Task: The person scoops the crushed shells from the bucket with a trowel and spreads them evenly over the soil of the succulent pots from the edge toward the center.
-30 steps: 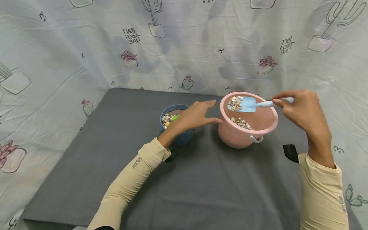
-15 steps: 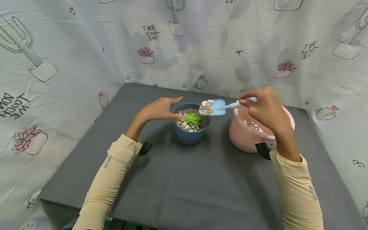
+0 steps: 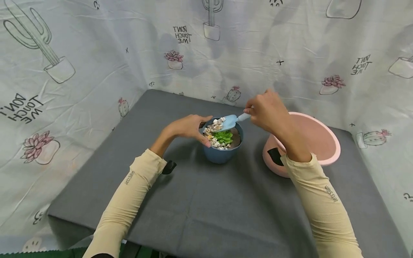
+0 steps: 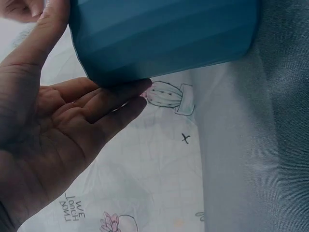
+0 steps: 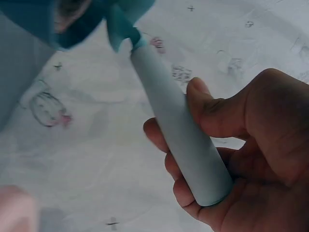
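Note:
A blue flower pot (image 3: 217,155) with a green succulent (image 3: 224,137) stands mid-table, holding small pale stones (image 3: 222,146) on its left and front and bare brown soil on its right. My left hand (image 3: 189,127) holds the pot's left side at the rim, thumb in front and fingers behind; the left wrist view shows the fingers (image 4: 118,96) along the pot wall. Over the pot, my right hand (image 3: 269,111) grips a light blue hand shovel (image 3: 229,122) by its handle (image 5: 178,125). Stones lie at the blade's tip, tilted down to the left above the succulent.
A pink bucket (image 3: 332,152) stands right of the pot, partly behind my right forearm. Grey cloth (image 3: 206,200) covers the table. A cactus-print curtain (image 3: 145,46) hangs behind and at both sides.
My right hand has carried the loaded shovel left from the bucket to over the pot and tipped it. My left hand has reached the pot's rim. The head view has turned right to left.

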Demonstrator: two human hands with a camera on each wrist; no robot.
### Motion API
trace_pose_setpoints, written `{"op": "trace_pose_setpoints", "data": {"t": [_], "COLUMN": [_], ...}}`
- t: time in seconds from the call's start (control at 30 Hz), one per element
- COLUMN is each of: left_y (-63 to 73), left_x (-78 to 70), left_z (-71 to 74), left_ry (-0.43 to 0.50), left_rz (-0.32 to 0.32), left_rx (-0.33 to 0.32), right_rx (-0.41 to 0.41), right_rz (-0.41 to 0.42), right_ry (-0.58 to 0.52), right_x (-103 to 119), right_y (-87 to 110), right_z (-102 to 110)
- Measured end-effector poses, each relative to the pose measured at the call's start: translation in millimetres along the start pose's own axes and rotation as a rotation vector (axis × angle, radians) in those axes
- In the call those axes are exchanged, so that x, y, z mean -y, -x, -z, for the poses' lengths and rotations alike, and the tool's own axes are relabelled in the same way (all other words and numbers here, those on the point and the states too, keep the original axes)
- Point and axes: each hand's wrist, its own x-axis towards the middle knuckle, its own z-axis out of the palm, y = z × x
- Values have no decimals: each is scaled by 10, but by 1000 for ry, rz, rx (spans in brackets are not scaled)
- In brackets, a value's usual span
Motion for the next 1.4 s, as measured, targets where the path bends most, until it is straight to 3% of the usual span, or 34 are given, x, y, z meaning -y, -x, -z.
{"op": "trace_pose_setpoints", "data": {"t": [0.17,0.37,0.67,0.87,1.03,1.13,1.27,1.4], "left_y": [-4,-18,-26,-9,36,60,90,153], "left_x": [-54,-101,-175,-203,-244,-274,-299,-352], "left_z": [-11,-8,-26,-85,-133,-154,-212,-300], "left_ry": [26,25,23,28,2,-3,17,37], "left_rz": [10,26,62,54,98,128,165,246], "left_rx": [-6,-10,-41,-93,-147,-143,-150,-216], "right_rx": [-48,-51,-135,-199,-270,-313,-375,-467], "right_rz": [78,60,61,90,110,85,63,67], "right_ry": [91,142,218,259,222,156,46,13], "right_x": [78,120,149,141,87,15,-109,-282], "right_y": [-37,-3,29,41,100,181,339,544], "right_z": [77,160,155,136,169,205,233,259]}}
